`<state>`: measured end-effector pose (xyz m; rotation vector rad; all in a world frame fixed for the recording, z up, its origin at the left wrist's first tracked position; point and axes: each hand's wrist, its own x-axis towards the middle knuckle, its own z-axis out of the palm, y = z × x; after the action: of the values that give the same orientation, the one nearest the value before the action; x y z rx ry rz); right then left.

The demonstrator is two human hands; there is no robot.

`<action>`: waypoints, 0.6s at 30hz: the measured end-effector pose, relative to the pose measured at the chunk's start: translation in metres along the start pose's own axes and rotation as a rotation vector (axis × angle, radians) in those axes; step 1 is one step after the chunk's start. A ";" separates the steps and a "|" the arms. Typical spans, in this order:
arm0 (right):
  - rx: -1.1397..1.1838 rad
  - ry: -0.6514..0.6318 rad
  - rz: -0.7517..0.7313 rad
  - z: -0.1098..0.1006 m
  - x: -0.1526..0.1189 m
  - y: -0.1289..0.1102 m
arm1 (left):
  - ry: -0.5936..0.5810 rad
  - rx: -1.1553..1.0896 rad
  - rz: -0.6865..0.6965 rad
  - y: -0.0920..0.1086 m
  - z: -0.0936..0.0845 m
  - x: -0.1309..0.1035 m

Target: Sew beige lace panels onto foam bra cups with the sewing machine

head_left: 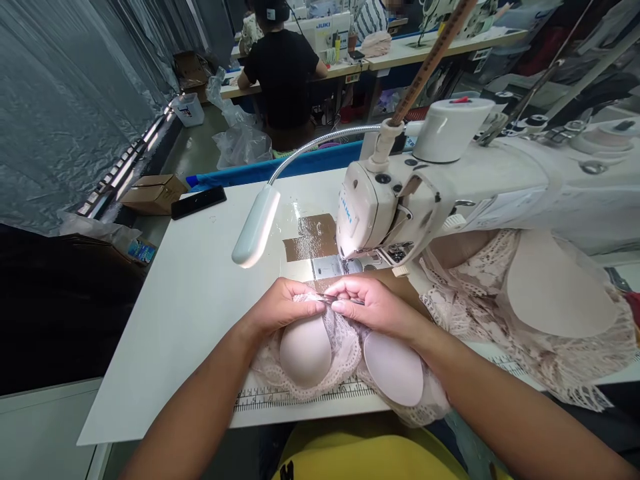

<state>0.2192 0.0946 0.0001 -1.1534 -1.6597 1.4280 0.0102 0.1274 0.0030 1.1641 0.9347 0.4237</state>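
A pale pink lace bra (306, 353) with two smooth moulded cups lies at the table's front edge, below the sewing machine's needle area. My left hand (285, 308) is closed, pinching the bra's upper edge between thumb and fingers. Close beside it, my right hand (375, 305) is closed around a slim, dark metal tool (326, 298). The tool's tip meets the lace at my left fingertips; its kind is mostly hidden by my fingers. The white sewing machine (367, 207) stands just beyond both hands.
A lamp (256, 227) on a bendable neck hangs over the white table (200, 287). At the far left corner lies a black phone (199, 203). More lace bras (560, 287) are heaped at right. A person (285, 73) sits at another machine ahead.
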 end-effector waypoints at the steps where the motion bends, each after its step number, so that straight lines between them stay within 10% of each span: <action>1: -0.006 0.002 -0.007 0.001 0.000 -0.001 | -0.001 -0.001 0.000 -0.001 0.000 0.000; 18: -0.067 0.017 -0.016 0.006 -0.001 0.002 | -0.003 0.090 -0.003 -0.001 0.004 0.001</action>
<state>0.2150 0.0911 -0.0034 -1.1829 -1.7126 1.3586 0.0136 0.1256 0.0017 1.2445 0.9608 0.3799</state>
